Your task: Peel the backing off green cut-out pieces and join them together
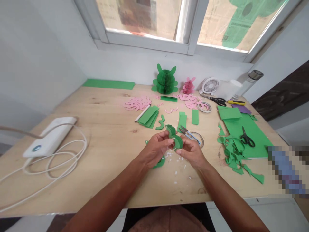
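Note:
Between my two hands is a stack of scalloped green paper cutouts (178,142), held above the middle of the table. My left hand (155,145) pinches its left side with thumb and fingers. On the right, my right hand (191,151) grips its lower right edge. Just behind that hand lie blue-handled thread snips (190,132), partly over a roll of clear tape (200,139). A curved green cutout (160,122) lies beyond my left hand, and another green piece (159,162) is partly hidden beneath it. Small white paper bits (175,173) are scattered below my hands.
Pink cutouts (137,103), green paper strips (151,116) and a honeycomb paper figure (166,82) lie farther back. Green scraps (234,151) and black scissors (247,138) are at right, near a small fan (210,85). A white power bank (50,135) with looped cable sits left.

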`<state>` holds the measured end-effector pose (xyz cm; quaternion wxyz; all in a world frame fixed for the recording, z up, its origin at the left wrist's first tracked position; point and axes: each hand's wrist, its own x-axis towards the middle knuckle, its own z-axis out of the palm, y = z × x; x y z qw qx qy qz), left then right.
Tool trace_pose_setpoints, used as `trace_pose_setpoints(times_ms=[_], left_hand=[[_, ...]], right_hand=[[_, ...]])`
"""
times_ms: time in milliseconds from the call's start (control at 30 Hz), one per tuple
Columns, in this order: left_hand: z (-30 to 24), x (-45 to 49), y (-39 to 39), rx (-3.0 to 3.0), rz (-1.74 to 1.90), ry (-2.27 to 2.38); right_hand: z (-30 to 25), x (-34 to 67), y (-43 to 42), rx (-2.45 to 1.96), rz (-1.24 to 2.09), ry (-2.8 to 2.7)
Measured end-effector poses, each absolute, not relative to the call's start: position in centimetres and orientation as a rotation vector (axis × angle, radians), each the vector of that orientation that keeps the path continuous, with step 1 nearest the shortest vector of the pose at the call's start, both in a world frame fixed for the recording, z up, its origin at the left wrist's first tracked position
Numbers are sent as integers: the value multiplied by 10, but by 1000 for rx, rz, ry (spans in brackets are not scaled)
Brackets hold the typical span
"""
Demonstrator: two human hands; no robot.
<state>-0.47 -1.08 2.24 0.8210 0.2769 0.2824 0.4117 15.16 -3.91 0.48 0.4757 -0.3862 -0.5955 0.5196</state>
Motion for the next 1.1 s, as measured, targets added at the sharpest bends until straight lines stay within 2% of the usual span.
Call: trace_pose_setpoints(times_ms=[333,800,1000,1100], left_hand=[[18,-6,-9,588,850,561],[17,-7,-7,662,892,729],[17,-9,-6,700,914,770],[17,-9,-5,831,959,823]], right_hand=[[2,153,-39,-1028,1102,-1568],[8,149,-42,-1108,787,-1825],[12,150,-43,-1106,797,-1836],[10,152,-42,-1141,873,-1664]])
